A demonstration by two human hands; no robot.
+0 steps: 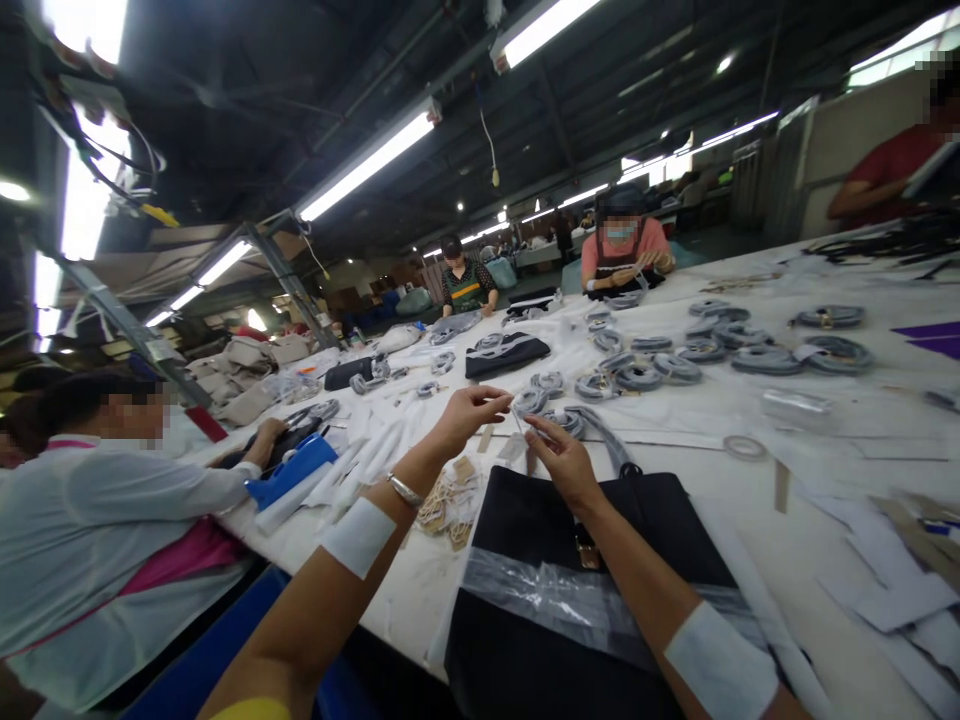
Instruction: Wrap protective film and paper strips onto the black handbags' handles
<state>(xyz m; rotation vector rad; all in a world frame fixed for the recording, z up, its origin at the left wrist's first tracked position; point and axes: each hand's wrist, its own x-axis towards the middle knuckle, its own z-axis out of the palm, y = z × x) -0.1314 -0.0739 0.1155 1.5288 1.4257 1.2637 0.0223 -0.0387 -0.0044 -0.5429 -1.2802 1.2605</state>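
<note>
My left hand [471,415] is raised over the table with thumb and fingertips pinched together. Close by on the right, my right hand [564,460] pinches too. Between the fingertips runs a thin whitish strip [518,416], too small to identify. Below my right forearm lies a black bag [540,530] with a gold-toned buckle [587,548] and a band of clear plastic around its body. From the bag's top a plastic-wrapped strap [604,435] reaches away. Left of the bag is a pile of tags with cream strings [450,505].
Coiled, wrapped straps [679,370] cover the table's far middle. Another black bag [508,355] lies ahead. A blue tape dispenser [292,470] stands left, beside a co-worker [112,500]. A tape roll [745,447] and paper pieces [885,570] lie right. Other people work across the table.
</note>
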